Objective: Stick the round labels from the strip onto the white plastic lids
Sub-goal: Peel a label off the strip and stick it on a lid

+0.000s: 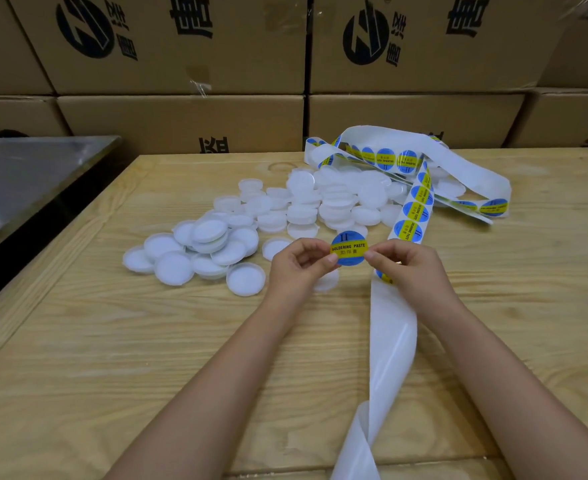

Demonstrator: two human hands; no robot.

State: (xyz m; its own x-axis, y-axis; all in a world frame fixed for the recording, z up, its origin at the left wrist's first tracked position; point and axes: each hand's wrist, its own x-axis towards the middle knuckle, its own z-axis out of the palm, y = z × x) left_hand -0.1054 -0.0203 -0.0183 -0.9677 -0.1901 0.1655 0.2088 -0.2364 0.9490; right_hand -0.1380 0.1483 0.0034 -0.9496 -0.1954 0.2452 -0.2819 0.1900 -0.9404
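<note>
You held one round label by its edges: the left hand pinched its left rim between thumb and forefinger, and the right hand pinched its right rim the same way, the other fingers curled. In the head view the label hung above the table, printed face toward you, clear of the strip. The strip ran from under your right hand back to a loose coil behind the lids, and its emptied backing trailed toward you. Whether your right hand also gripped the strip could not be told. The lids lay heaped on the table just beyond your hands, none visibly labelled. One lid showed partly beneath your left hand, but whether you held it was hidden. Cardboard boxes stood behind the table and a metal surface lay at its left. The step in hand appeared to be transfer, with the label peeled but not yet applied. The next move called for centring the label over a lid's flat face, lowering it level, and pressing from the centre outward to avoid creases.
</note>
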